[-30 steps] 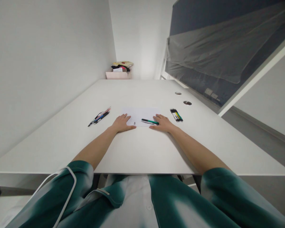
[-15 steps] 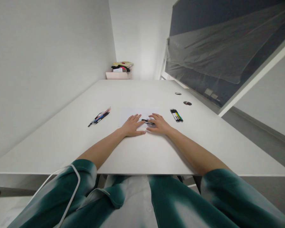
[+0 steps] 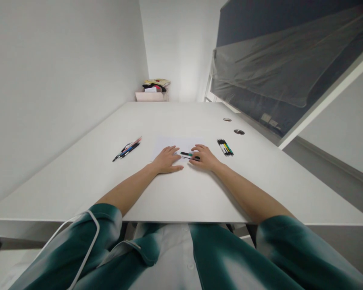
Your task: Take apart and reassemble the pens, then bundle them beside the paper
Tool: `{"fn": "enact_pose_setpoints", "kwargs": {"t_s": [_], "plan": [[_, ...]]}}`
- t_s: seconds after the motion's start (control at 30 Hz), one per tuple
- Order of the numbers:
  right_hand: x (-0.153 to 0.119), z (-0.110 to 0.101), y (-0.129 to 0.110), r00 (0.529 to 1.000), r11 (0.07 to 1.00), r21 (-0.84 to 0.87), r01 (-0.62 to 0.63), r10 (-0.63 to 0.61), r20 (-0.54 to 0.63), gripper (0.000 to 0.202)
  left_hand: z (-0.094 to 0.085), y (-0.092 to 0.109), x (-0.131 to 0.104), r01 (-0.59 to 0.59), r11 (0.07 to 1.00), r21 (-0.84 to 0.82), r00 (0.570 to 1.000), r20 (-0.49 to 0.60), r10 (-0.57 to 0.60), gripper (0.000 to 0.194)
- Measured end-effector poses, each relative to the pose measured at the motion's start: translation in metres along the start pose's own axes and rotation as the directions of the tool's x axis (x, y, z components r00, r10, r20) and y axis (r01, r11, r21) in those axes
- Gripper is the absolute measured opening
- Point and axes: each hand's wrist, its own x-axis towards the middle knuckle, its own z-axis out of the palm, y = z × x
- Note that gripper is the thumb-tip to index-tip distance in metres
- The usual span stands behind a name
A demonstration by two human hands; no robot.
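Observation:
My left hand point(image 3: 167, 160) lies flat on the near left part of a sheet of white paper point(image 3: 181, 141), fingers stretched out and thumb apart. Across from it, my right hand point(image 3: 207, 158) rests at the paper's right side with its fingers curled. A thin dark pen point(image 3: 191, 158) with a pale tip runs into the gap between its thumb and index finger. Just beyond lies a black and green marker point(image 3: 186, 154), its right end reaching under the right fingers. The tips of both pens point toward my left fingertips.
Several pens point(image 3: 127, 150) lie bunched on the white table point(image 3: 169, 193) at left. Several black-capped markers point(image 3: 225, 148) sit side by side at right. Two round cable holes point(image 3: 238, 132) are farther right. A pink box point(image 3: 149, 96) stands beyond the far edge.
My hands have drawn slightly apart, and the right fingers have curled more. The pen and the green marker, close together before, now show as two separate pieces.

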Motion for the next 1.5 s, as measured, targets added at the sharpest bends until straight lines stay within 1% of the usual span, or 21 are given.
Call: {"fn": "enact_pose_setpoints", "kwargs": {"t_s": [0.13,0.2,0.37,0.6,0.73,0.97,1.07,1.4,1.5], "plan": [[0.003,0.005,0.003,0.999,0.999,-0.010,-0.030,0.030,-0.017,0.017,0.003,-0.004,0.001,0.027,1.000,-0.015,0.996,-0.082,-0.028,0.031],[0.004,0.008,0.005,0.999,0.999,0.000,-0.049,0.049,-0.019,0.017,0.005,-0.005,0.003,0.038,0.999,-0.018,0.993,-0.115,-0.039,0.025],[0.008,0.016,0.006,0.996,0.997,0.009,-0.083,0.083,-0.020,0.015,0.012,-0.008,0.007,0.052,0.998,-0.028,0.985,-0.164,-0.056,0.022],[0.011,0.019,0.003,0.992,0.992,0.013,-0.123,0.123,-0.018,0.014,0.016,-0.010,0.011,0.121,0.987,-0.103,0.978,-0.156,-0.137,0.018],[0.011,0.019,0.002,0.995,0.995,0.013,-0.095,0.095,-0.031,0.013,0.015,-0.007,0.011,0.118,0.986,-0.119,0.977,-0.161,-0.136,0.017],[0.009,0.019,0.003,0.998,1.000,0.022,0.019,-0.018,-0.058,0.011,0.012,-0.008,0.009,0.119,0.984,-0.132,0.973,-0.181,-0.142,0.017],[0.009,0.019,0.004,0.997,0.998,0.025,0.049,-0.048,-0.063,0.012,0.012,-0.008,0.009,0.109,0.986,-0.123,0.974,-0.185,-0.131,0.017],[0.010,0.019,-0.003,0.991,0.995,0.041,0.093,-0.089,-0.100,0.011,0.012,-0.004,0.008,0.051,0.994,-0.099,0.975,-0.211,-0.071,0.016],[0.011,0.016,-0.009,0.993,0.994,0.057,0.094,-0.090,-0.070,0.013,0.011,-0.002,0.007,0.025,0.994,-0.103,0.969,-0.244,-0.050,0.015]]}}
